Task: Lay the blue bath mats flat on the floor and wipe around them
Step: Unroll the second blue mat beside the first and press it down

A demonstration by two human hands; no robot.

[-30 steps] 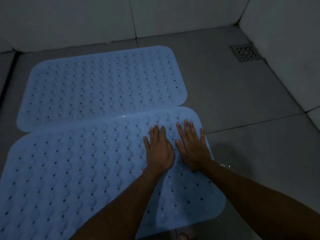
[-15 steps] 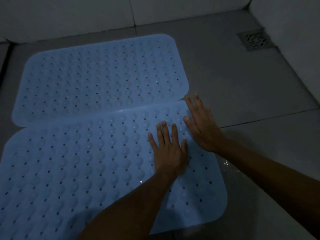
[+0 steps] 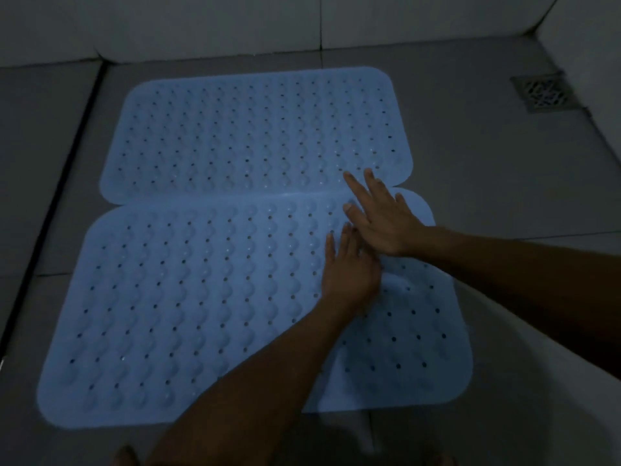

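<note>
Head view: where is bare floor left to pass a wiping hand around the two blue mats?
Bare grey floor tile lies right of the far blue perforated rubber mat, up to the square metal drain grate. A narrower strip runs left of both mats. Crowded: the near blue mat, where left hand and right hand press flat by the seam.

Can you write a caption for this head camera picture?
Both hands, left hand and right hand, lie flat on the near blue mat.

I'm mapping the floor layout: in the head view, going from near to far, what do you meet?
Near blue perforated rubber bath mat → left hand → right hand → far blue perforated rubber bath mat → white tiled wall.
</note>
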